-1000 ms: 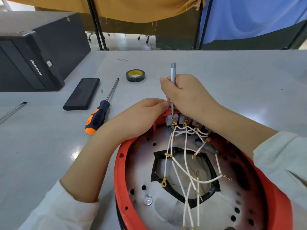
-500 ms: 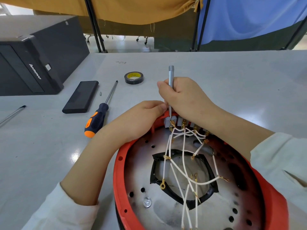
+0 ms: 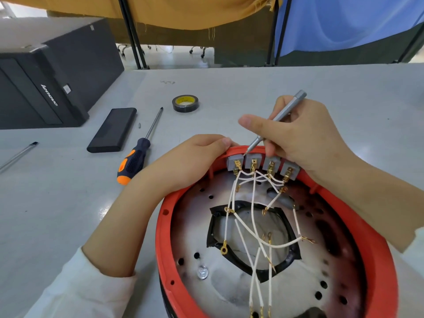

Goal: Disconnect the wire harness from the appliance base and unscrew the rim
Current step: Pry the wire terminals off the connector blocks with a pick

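At the twelve o'clock edge of the red rim (image 3: 164, 235), on the near right of the grey worktop (image 3: 57, 203), four grey terminal blocks (image 3: 262, 165) carry the white wire harness (image 3: 252, 216), whose leads trail down across the metal appliance base (image 3: 190, 228). The right hand (image 3: 296, 136) grips a slim grey precision screwdriver (image 3: 278, 119) like a pen, its tip resting at the top of the leftmost block; the left hand (image 3: 195, 157) curls over the rim at eleven o'clock to steady it. The step in hand looks like freeing the harness at these terminals; next the tip likely needs seating squarely in a screw or tab, with the rim held firm. At ten o'clock lie an orange-handled screwdriver (image 3: 135, 159), a black case (image 3: 112, 129) and a tape roll (image 3: 185, 103); a black computer tower (image 3: 46, 79) stands far left, yellow and blue curtains behind
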`<state>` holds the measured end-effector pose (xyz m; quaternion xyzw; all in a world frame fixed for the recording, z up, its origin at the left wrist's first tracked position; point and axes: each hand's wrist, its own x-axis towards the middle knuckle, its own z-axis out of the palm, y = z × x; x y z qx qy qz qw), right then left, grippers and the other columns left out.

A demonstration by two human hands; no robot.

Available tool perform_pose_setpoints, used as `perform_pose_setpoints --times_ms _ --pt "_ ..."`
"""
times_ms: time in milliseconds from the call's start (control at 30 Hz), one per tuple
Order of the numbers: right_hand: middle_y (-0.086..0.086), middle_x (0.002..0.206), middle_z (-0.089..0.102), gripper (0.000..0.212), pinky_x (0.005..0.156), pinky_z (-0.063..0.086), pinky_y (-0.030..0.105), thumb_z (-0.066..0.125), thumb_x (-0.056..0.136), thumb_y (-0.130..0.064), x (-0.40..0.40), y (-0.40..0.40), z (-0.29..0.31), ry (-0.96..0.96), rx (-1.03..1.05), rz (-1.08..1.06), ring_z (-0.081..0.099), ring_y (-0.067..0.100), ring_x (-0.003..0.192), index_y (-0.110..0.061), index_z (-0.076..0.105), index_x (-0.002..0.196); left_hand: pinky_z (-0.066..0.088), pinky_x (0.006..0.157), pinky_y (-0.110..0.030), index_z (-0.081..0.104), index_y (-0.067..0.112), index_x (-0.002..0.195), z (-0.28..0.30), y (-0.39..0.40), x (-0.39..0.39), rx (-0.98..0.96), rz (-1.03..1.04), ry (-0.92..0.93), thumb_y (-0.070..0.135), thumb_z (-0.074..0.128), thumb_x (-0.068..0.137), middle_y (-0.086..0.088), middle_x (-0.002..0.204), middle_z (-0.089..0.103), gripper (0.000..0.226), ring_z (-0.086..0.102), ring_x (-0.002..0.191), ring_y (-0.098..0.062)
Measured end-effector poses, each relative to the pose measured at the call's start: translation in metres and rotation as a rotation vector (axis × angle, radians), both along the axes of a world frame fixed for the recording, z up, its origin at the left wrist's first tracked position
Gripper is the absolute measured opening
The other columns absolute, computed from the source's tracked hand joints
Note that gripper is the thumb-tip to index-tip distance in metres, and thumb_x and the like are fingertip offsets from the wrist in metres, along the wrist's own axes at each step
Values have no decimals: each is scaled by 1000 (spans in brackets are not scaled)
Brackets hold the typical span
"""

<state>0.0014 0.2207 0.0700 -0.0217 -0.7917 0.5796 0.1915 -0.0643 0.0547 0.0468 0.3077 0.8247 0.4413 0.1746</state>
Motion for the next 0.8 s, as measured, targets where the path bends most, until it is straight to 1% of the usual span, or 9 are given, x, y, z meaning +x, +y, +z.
perform_pose_setpoints --times_ms 133,200,267,367,433,500,600,700,800 --pt "10 55 66 35 33 31 17 78 73 -30 1 0 6 -64 -1 111 38 10 28 -14 49 64 41 90 -15 69 31 96 1 1 1 -15 42 -17 32 38 101 13 100 70 31 61 99 -4" --pt "9 64 71 33 36 31 18 76 72 -32 4 3 12 -112 15 181 38 11 29 -14 48 65 40 99 -26 68 19 105 1 1 1 -51 33 -12 35 37 100 -3 108 68 35 59 107 -18" --pt "10 72 73 30 36 32 18 76 70 -32 9 8 18 -162 6 257 41 12 31 -15 51 66 40 101 -39 64 12 108 2 1 2 -96 23 6 39 34 100 -15 114 63 41 56 109 -28" --pt "11 76 74 27 31 29 15 74 66 -30 16 17 19 -230 -24 353 49 13 35 -12 57 73 40 98 -41 62 9 107 3 1 4 -130 34 26 40 33 100 -19 113 61 44 57 104 -30" --pt "9 76 74 22 31 29 14 71 72 -26 18 19 13 -250 -27 349 53 16 39 -9 57 76 41 96 -44 62 5 107 4 2 5 -138 29 30 39 32 100 -21 110 61 45 58 101 -31" --pt "6 74 74 14 32 32 15 68 80 -17 18 19 7 -231 -15 317 54 13 38 -8 57 78 43 92 -39 62 5 106 5 2 5 -133 27 23 38 33 100 -22 110 61 45 58 102 -31" --pt "5 64 70 9 34 36 16 69 81 -11 19 18 0 -169 30 286 60 13 44 -8 60 81 45 83 -36 61 5 104 6 2 6 -135 29 20 37 33 100 -21 108 60 43 58 100 -30" --pt "2 65 70 6 36 36 13 67 82 -10 21 18 -3 -88 25 240 58 13 43 -12 63 85 44 90 -34 65 15 107 6 2 8 -111 41 27 34 34 100 -9 107 66 37 59 102 -24" --pt "-5 74 72 19 41 35 5 63 86 -8 23 18 -4 -50 46 254 57 10 43 -22 68 98 42 92 -31 66 24 111 7 4 9 -90 56 25 34 34 100 2 109 68 35 60 106 -18"
